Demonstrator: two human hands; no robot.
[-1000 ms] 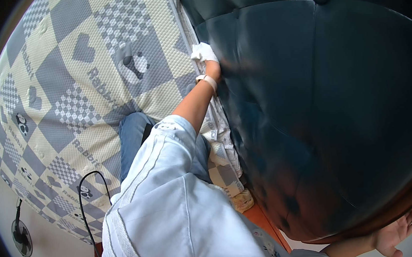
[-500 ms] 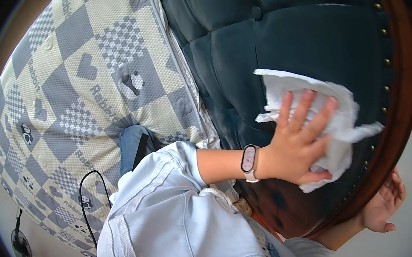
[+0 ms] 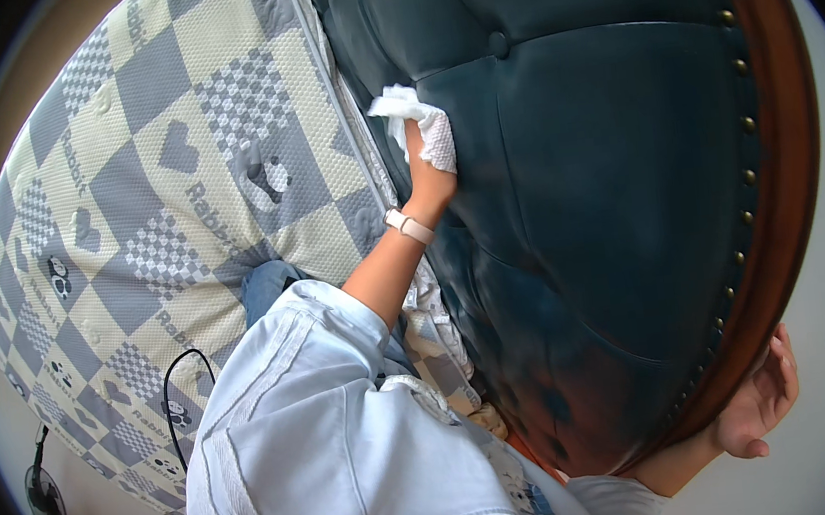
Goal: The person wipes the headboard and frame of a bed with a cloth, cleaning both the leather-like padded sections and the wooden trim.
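My left hand (image 3: 430, 177), with a pale band (image 3: 408, 226) at its wrist, is closed around a crumpled white paper towel (image 3: 437, 140). The towel wraps over the fingers and hides most of them. Hand and towel are against the dark teal tufted headboard (image 3: 615, 176), along its side by the mattress (image 3: 211, 158). At the lower right, beyond the headboard's brown wooden frame (image 3: 788, 117), my right hand (image 3: 758, 402) shows its palm. Its fingers are loosely curled and apart, with nothing in them. The right forearm passes beside the frame's lower end.
Brass studs (image 3: 744, 125) line the frame, and a button (image 3: 498, 44) sits in the padding. The mattress cover has grey and cream checks. A black cable loop (image 3: 185, 357) rises beside my light blue sleeve (image 3: 328, 407). A black fan (image 3: 45, 497) stands at the lower left.
My left hand has swept the towel from the headboard's right part to its left side by the mattress. The spread fingers have closed and the towel is bunched. My right hand has hardly moved.
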